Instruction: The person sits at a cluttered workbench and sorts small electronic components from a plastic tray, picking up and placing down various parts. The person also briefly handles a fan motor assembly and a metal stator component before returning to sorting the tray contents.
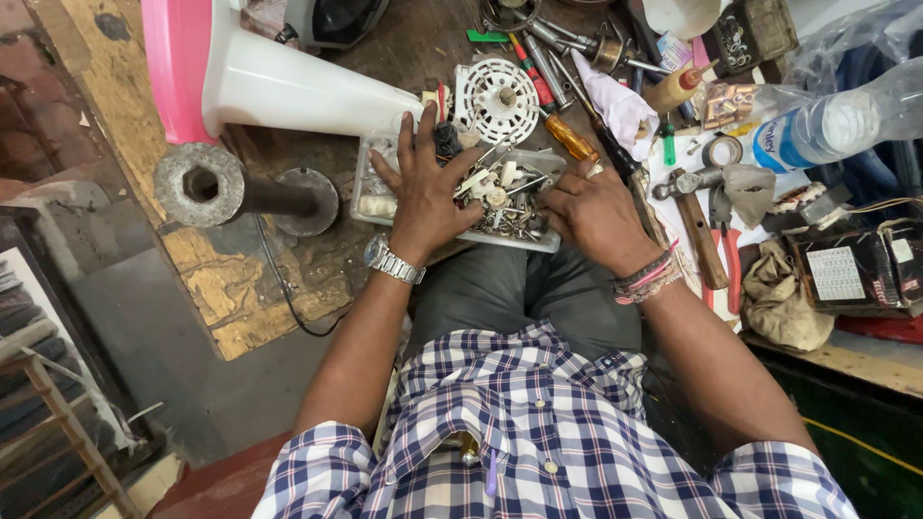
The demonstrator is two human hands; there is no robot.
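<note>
Both hands are down in a shallow clear plastic tray [363, 183] that rests on the person's lap and holds a jumble of screws, small metal fittings and white plastic bits [500, 197]. The sorting looks to be mid-way at best: the parts lie in one tangled heap toward the tray's 3 o'clock side, nothing is set apart beside it, and neither hand has visibly lifted a piece out.

The left hand [426, 187] lies flat with its fingers spread wide across the tray's 9 o'clock half, palm down on the parts and gripping nothing that shows; a metal wristwatch [392, 259] sits on that wrist. The right hand [596, 213] rests at the tray's 3 o'clock edge with its fingers curled down into the heap. Whether they pinch a screw I cannot tell, since the fingertips are hidden among the parts. A ring shows on one finger and thread bands [649, 276] circle the wrist.

At 12 o'clock from the tray lies a round white slotted fan part [497, 98], with an orange-handled screwdriver [569, 136] just beside it at 2 o'clock. A white and pink fan base [260, 82] lies tipped over at 10 o'clock, a grey metal pipe stand [216, 187] at 9 o'clock. A hammer [700, 226] and a clear water bottle [836, 120] lie well off at 3 o'clock.
</note>
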